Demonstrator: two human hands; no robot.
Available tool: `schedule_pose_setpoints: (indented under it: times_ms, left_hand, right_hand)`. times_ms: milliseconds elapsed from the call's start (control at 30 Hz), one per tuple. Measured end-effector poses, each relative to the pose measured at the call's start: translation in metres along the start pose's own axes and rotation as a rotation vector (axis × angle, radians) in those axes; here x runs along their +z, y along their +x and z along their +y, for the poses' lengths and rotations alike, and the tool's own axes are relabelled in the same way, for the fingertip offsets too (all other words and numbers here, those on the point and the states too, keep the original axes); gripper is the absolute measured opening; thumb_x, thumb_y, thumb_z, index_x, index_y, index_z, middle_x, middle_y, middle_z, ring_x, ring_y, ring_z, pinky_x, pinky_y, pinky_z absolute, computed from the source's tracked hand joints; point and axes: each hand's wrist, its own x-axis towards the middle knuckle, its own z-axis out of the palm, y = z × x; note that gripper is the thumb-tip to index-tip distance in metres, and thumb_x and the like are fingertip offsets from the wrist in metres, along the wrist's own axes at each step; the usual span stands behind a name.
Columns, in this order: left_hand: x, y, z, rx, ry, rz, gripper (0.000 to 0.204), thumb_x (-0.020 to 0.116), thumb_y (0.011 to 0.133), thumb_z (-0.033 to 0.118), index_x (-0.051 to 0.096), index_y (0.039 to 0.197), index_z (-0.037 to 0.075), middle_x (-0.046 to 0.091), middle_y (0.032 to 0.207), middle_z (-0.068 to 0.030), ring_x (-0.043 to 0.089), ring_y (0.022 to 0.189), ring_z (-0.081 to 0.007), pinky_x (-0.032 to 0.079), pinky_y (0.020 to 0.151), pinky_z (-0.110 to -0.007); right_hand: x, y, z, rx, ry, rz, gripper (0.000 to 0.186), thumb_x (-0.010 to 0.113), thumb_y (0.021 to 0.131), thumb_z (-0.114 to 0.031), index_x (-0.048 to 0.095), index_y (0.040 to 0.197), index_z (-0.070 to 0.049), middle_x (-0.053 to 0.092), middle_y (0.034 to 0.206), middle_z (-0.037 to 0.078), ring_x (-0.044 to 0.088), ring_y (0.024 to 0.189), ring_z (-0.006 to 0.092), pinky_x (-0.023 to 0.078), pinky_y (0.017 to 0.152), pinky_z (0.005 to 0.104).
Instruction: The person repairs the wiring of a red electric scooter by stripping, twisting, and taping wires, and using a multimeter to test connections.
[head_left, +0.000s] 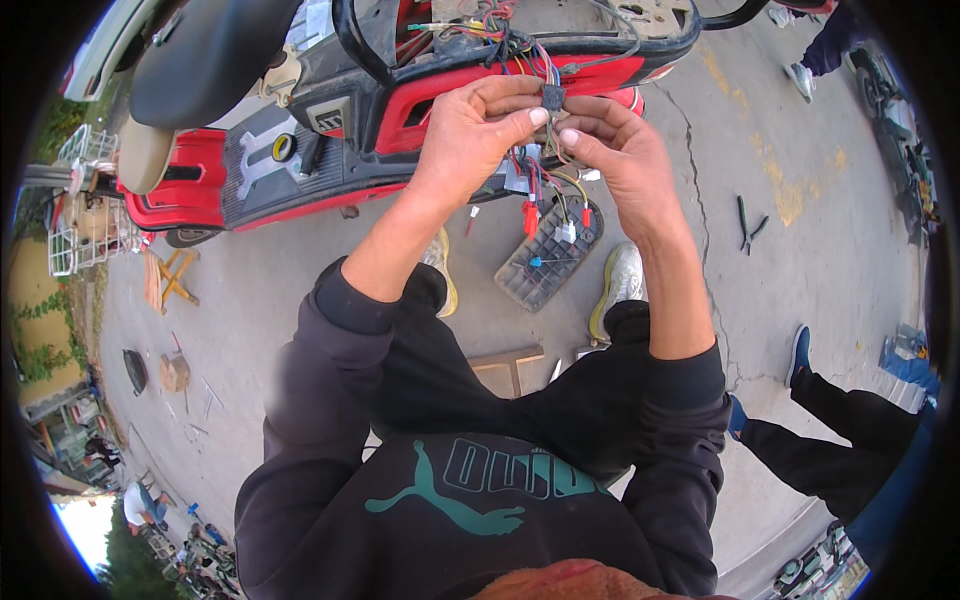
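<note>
Beside the red scooter, body panel off so the wire bundle hangs out within reach. Left hand and right hand both pinch-closed on a small black connector, raised for a close look. Below, grey tray on the concrete holds spare plugs.

- Left hand sits in the upper middle of the frame, fingers curled, thumb and forefinger pinched together at the tips.
- Right hand is just beside it to the right, fingertips meeting the left hand's, thumb pressed inward.
- Both forearms rise bare from the lower centre, dark sleeves pushed up, converging toward the hands.
</note>
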Motion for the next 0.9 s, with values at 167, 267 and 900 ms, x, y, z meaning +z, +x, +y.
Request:
schedule_pose_setpoints:
  times_ms: [167, 267, 900]
  left_hand:
    - [0.004, 0.001, -0.001, 0.003, -0.030, 0.009, 0.037, 0.075, 0.091, 0.006, 0.066, 0.126, -0.004, 0.076, 0.109, -0.0122, 0.072, 0.093, -0.0122, 0.058, 0.082, -0.026]
    - [0.006, 0.002, 0.001, -0.012, -0.028, -0.003, 0.037, 0.075, 0.091, 0.006, 0.066, 0.126, -0.004, 0.075, 0.110, -0.0128, 0.072, 0.094, -0.0137, 0.059, 0.083, -0.027]
    - [0.005, 0.000, 0.004, 0.023, 0.178, -0.061, 0.044, 0.074, 0.089, 0.001, 0.063, 0.131, -0.001, 0.069, 0.099, -0.0048, 0.065, 0.088, -0.0064, 0.054, 0.077, -0.023]
  right_hand:
    - [-0.002, -0.005, 0.001, -0.080, -0.152, -0.003, 0.042, 0.076, 0.088, -0.007, 0.061, 0.124, 0.008, 0.070, 0.101, 0.008, 0.065, 0.091, 0.0123, 0.055, 0.081, 0.0270]
    - [-0.004, -0.005, 0.006, -0.130, -0.258, 0.023, 0.041, 0.075, 0.088, -0.007, 0.061, 0.124, 0.009, 0.071, 0.100, 0.009, 0.066, 0.089, 0.0125, 0.055, 0.079, 0.0269]
    - [0.005, -0.002, 0.012, -0.129, -0.185, 0.169, 0.046, 0.075, 0.085, -0.003, 0.059, 0.127, 0.008, 0.075, 0.105, 0.012, 0.067, 0.093, 0.0123, 0.055, 0.082, 0.0268]
